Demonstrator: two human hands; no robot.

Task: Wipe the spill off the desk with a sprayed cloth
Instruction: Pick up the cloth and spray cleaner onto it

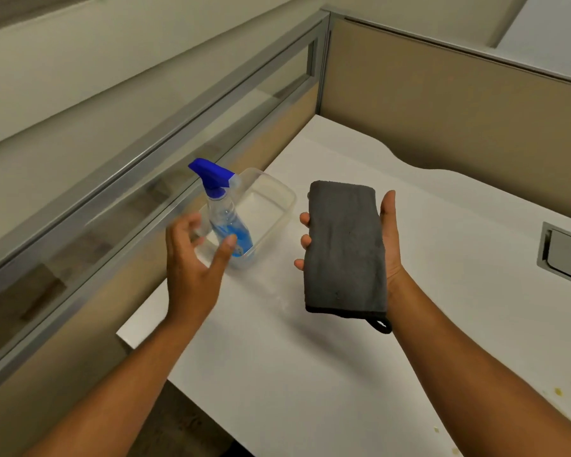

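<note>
A folded dark grey cloth [345, 249] lies flat across my right hand [389, 239], held above the white desk [294, 374] with thumb and fingertips curled round its edges. A clear spray bottle [223, 209] with a blue trigger head and blue liquid stands inside a clear plastic tub [277, 199]. My left hand [192, 258] hovers just in front of the bottle, fingers spread and holding nothing. Yellowish spill spots [557, 392] mark the desk near the lower right edge.
Beige cubicle partitions with grey metal frames and a glass strip close off the desk on the left and at the back. A grey cable hatch [564, 252] is set into the desk at the right. The desk's left edge drops to the floor.
</note>
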